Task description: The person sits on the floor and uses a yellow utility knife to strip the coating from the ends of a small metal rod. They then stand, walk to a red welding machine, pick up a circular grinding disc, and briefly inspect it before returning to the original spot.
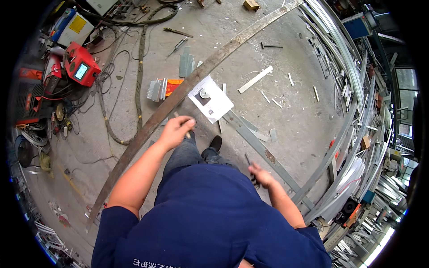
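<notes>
My left hand (177,130) is closed around a thin, light-brown stick-like object (188,134), whose kind I cannot make out. It is above the floor beside the long rusty steel bar (156,118). On the right, my right hand (262,175) is closed on a slim dark tool (247,158), blurred and partly hidden by the fingers. Ahead of my left hand, a white sheet of paper (220,105) lies against the rusty bar, at the end of a grey flat bar (250,136). A small round silvery shape (204,93) shows on the sheet.
Grey metal pieces (156,90) sit beside an orange item left of the sheet. A red machine with a lit screen (82,67), cables and a hose (140,76) occupy the left. Offcuts (255,79) and a hammer (271,46) lie ahead; long metal profiles (342,44) line the right.
</notes>
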